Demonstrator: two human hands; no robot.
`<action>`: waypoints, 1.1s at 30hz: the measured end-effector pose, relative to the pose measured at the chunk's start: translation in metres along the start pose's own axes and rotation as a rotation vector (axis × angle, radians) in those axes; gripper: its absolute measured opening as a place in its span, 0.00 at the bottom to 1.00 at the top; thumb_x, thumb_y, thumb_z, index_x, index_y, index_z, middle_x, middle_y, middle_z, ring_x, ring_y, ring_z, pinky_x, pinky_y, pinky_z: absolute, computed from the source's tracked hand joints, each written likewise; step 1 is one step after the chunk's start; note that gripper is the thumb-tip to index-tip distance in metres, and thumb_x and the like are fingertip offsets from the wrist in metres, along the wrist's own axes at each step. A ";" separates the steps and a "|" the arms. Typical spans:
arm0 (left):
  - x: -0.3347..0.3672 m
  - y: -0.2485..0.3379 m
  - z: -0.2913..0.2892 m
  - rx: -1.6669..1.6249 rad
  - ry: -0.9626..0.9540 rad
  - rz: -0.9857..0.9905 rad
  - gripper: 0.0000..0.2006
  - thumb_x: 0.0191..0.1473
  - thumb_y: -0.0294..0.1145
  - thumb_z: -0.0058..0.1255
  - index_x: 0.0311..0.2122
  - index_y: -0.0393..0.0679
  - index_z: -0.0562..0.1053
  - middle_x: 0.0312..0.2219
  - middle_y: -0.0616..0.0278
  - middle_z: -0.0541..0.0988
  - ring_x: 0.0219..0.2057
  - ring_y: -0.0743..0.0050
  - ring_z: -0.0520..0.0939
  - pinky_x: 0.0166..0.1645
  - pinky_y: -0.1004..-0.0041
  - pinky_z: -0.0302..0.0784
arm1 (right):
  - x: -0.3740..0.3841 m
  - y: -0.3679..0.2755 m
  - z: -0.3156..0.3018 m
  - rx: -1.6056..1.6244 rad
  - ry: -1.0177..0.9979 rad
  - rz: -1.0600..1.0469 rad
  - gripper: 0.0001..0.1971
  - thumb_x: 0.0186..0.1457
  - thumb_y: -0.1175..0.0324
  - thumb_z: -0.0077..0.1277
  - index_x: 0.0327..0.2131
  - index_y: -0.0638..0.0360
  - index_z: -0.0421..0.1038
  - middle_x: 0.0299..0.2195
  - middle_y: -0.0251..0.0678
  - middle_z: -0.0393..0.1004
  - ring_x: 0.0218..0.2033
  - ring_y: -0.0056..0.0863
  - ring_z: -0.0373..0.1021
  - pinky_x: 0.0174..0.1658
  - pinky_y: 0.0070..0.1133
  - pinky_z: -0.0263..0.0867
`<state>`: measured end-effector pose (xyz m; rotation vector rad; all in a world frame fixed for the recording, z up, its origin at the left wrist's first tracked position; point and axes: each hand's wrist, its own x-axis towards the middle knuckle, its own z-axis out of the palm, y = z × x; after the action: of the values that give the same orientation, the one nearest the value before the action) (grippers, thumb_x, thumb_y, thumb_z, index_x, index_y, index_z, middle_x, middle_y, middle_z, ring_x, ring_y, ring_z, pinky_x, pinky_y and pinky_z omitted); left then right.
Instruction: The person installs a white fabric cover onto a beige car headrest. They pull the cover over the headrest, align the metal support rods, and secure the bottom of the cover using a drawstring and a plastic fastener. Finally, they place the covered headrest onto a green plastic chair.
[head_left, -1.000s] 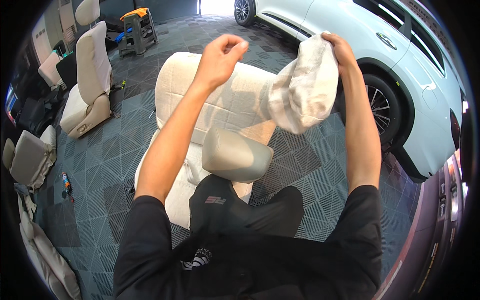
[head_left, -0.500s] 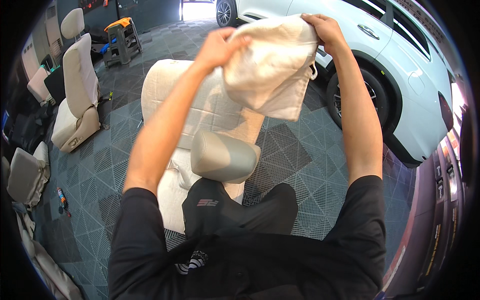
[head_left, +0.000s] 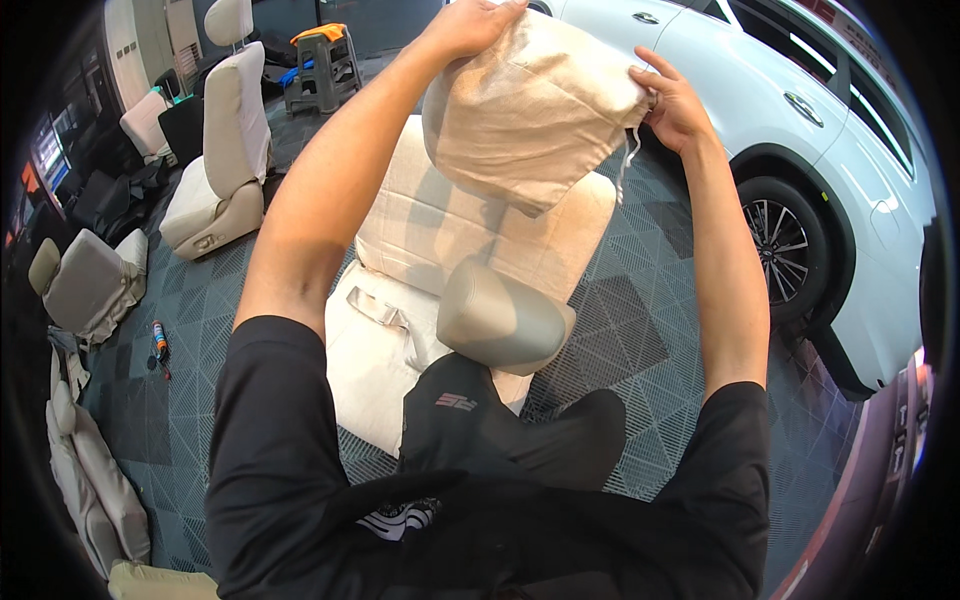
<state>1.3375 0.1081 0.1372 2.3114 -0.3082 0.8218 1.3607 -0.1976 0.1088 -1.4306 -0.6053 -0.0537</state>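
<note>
A beige fabric headrest cover [head_left: 535, 115] hangs in front of me, stretched between my two hands. My left hand [head_left: 475, 25] is closed on its upper left edge. At its right edge, my right hand [head_left: 678, 108] grips the cloth between thumb and fingers, with the index finger raised. A thin white drawstring [head_left: 628, 165] dangles below the right hand. Against my knee rests a bare grey-beige headrest [head_left: 505, 315], touched by neither hand. Behind it stands a wide car seat [head_left: 430, 230] in beige covers, its backrest partly hidden by the held cloth.
A white car [head_left: 830, 150] stands at the right. Several beige-covered seats line the left, including an upright front seat [head_left: 235, 130]. A grey stool [head_left: 322, 70] with an orange cloth is farther back. A small orange-topped bottle [head_left: 160, 342] stands on the patterned floor [head_left: 190, 300].
My view has shifted, so the seats and car sit farther right. The left hand has moved up along the cover. The right hand's fingers have spread more, and the drawstring hangs longer.
</note>
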 end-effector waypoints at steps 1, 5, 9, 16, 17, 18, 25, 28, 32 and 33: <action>-0.002 -0.004 0.002 -0.015 0.008 -0.029 0.26 0.55 0.56 0.52 0.47 0.43 0.78 0.39 0.51 0.82 0.43 0.62 0.82 0.48 0.67 0.75 | 0.003 0.000 0.000 0.026 0.028 0.004 0.30 0.58 0.69 0.54 0.63 0.54 0.58 0.49 0.42 0.72 0.46 0.28 0.73 0.46 0.25 0.72; -0.039 0.009 0.002 -0.153 -0.126 -0.099 0.30 0.56 0.60 0.51 0.43 0.38 0.79 0.34 0.58 0.83 0.34 0.72 0.83 0.39 0.73 0.78 | 0.010 -0.010 -0.009 -0.044 0.031 -0.024 0.24 0.62 0.68 0.47 0.62 0.55 0.61 0.51 0.43 0.71 0.49 0.29 0.72 0.51 0.27 0.72; -0.057 0.000 0.002 -0.313 -0.375 -0.042 0.30 0.57 0.63 0.49 0.41 0.41 0.79 0.33 0.61 0.82 0.32 0.77 0.82 0.38 0.76 0.77 | 0.015 -0.034 -0.002 -0.166 -0.076 -0.086 0.23 0.62 0.68 0.47 0.61 0.55 0.63 0.49 0.46 0.73 0.48 0.30 0.73 0.49 0.27 0.75; -0.084 -0.030 0.031 -0.737 -0.662 -0.092 0.28 0.60 0.58 0.46 0.54 0.44 0.71 0.42 0.59 0.79 0.40 0.73 0.80 0.47 0.72 0.77 | 0.029 -0.085 -0.028 -0.404 -0.566 -0.021 0.20 0.57 0.61 0.52 0.52 0.56 0.71 0.43 0.32 0.74 0.41 0.19 0.74 0.44 0.19 0.73; -0.088 -0.027 0.044 -0.737 -0.607 -0.054 0.29 0.59 0.57 0.49 0.57 0.45 0.69 0.46 0.58 0.78 0.44 0.71 0.79 0.49 0.71 0.76 | 0.023 -0.108 -0.023 -0.460 -0.622 -0.022 0.19 0.56 0.61 0.52 0.50 0.57 0.72 0.42 0.31 0.74 0.40 0.19 0.74 0.44 0.19 0.72; -0.088 -0.029 0.053 -0.791 -0.635 -0.082 0.34 0.55 0.54 0.56 0.61 0.48 0.64 0.52 0.58 0.74 0.52 0.67 0.75 0.55 0.64 0.71 | 0.012 -0.126 -0.014 -0.530 -0.628 -0.035 0.18 0.54 0.62 0.53 0.48 0.59 0.72 0.43 0.29 0.73 0.39 0.18 0.73 0.45 0.18 0.69; -0.084 0.012 0.110 -1.056 -0.435 0.130 0.41 0.48 0.45 0.57 0.66 0.46 0.57 0.61 0.52 0.63 0.64 0.59 0.60 0.65 0.57 0.57 | -0.006 -0.202 -0.037 -0.965 -0.633 -0.129 0.19 0.49 0.61 0.54 0.44 0.57 0.77 0.40 0.31 0.77 0.39 0.21 0.74 0.51 0.18 0.68; -0.081 0.041 0.121 -1.047 -0.451 0.240 0.39 0.49 0.48 0.56 0.64 0.43 0.60 0.60 0.49 0.65 0.62 0.56 0.64 0.65 0.60 0.56 | -0.017 -0.191 -0.041 -0.905 -0.581 -0.204 0.18 0.47 0.57 0.56 0.40 0.56 0.76 0.30 0.29 0.76 0.32 0.19 0.74 0.44 0.23 0.75; -0.116 0.067 0.109 -0.814 -0.583 0.277 0.30 0.48 0.53 0.58 0.48 0.36 0.76 0.44 0.48 0.78 0.50 0.57 0.76 0.58 0.64 0.64 | -0.049 -0.185 -0.081 -0.685 -0.511 -0.094 0.20 0.53 0.62 0.51 0.48 0.61 0.72 0.37 0.32 0.77 0.37 0.19 0.74 0.46 0.17 0.71; -0.129 0.059 0.107 -0.721 -0.639 0.245 0.30 0.48 0.54 0.58 0.45 0.35 0.78 0.41 0.49 0.80 0.47 0.58 0.78 0.56 0.66 0.67 | -0.069 -0.159 -0.094 -0.544 -0.473 -0.032 0.20 0.52 0.63 0.52 0.47 0.61 0.72 0.37 0.32 0.77 0.35 0.19 0.74 0.44 0.17 0.72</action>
<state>1.2643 -0.0058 0.0226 1.7853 -0.9984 0.0072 1.2746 -0.3333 0.2220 -1.9822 -1.0569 0.1067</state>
